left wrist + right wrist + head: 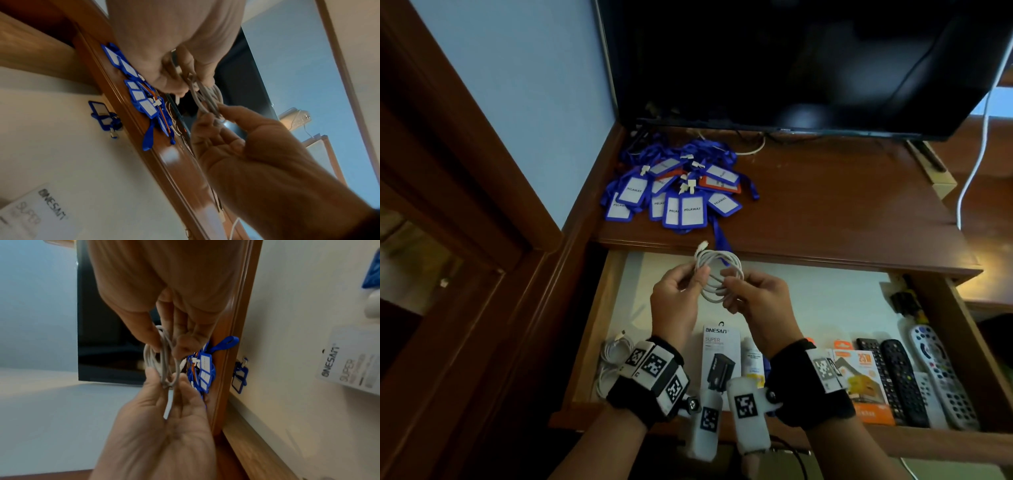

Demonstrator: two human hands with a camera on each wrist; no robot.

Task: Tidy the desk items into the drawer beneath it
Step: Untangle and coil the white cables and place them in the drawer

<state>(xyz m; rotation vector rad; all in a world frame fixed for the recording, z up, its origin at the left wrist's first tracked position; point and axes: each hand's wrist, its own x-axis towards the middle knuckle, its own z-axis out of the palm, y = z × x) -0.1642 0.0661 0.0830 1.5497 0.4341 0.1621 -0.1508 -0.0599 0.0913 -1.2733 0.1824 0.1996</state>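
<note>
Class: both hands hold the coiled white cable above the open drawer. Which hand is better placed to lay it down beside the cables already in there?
Probably the left hand: the stored cables lie at the drawer's left end.

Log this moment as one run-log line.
step: coiling white cable | left hand: pinches coil | right hand: pinches coil | drawer: open | badge pile: on desk

The room is dim. Warm light falls at the desk's (825, 205) right edge, with glare patches on its front edge in the left wrist view. Straight lines bow toward the frame edges. Both wrist views are soft, the hands blurred.
</note>
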